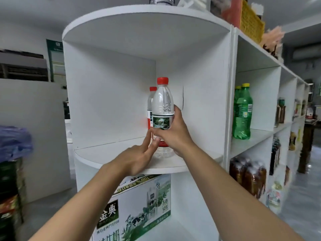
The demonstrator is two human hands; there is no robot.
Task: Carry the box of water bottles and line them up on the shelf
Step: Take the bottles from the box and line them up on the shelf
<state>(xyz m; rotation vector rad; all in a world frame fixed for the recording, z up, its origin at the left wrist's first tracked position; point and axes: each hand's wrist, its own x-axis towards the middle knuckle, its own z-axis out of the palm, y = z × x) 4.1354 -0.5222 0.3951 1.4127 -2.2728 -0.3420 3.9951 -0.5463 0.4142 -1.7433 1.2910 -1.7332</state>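
Note:
A clear water bottle (163,105) with a red cap and a green picture label stands on the rounded white corner shelf (111,158). My right hand (173,134) is wrapped around its label from the right. My left hand (139,158) reaches in from the lower left, fingers apart, two fingertips touching the bottle's lower part. A second red-capped water bottle (150,108) stands just behind and to the left, near the shelf's back corner, mostly hidden by the front one. No box of bottles shows in view.
A printed milk carton (139,206) fills the compartment below. To the right, the long shelving holds green soda bottles (242,112) and packs of dark bottles (248,178). A yellow crate (250,21) sits on top. Stacked goods under a blue bag (13,141) stand at the left.

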